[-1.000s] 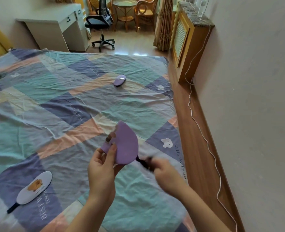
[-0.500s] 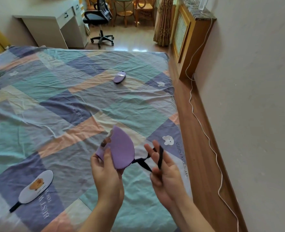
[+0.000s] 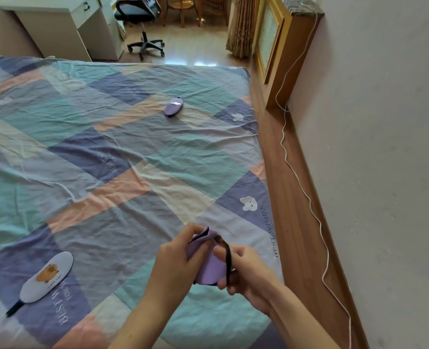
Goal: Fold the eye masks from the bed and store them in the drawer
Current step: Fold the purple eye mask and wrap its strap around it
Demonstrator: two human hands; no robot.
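Observation:
A folded purple eye mask point(image 3: 209, 267) is held between both hands above the bed's near right part. My left hand point(image 3: 175, 258) pinches its left side. My right hand point(image 3: 246, 269) grips its right side, with the black elastic strap point(image 3: 228, 258) running over the fingers and across the mask. A white eye mask with an orange animal print point(image 3: 47, 277) lies flat on the bedspread at lower left, its black strap sticking out. Another purple eye mask point(image 3: 173, 106) lies farther away near the bed's middle right.
The patchwork bedspread point(image 3: 95, 159) fills most of the view. A white desk with drawers point(image 3: 82, 26) and a black office chair point(image 3: 142, 18) stand beyond the bed. On the right are a wooden radiator cover point(image 3: 281, 51), a strip of wood floor and a white cable point(image 3: 306, 197) along the wall.
The purple mask has come lower and closer to me. My right hand, open with the strap over its fingers before, has closed onto the mask with the strap laid across it.

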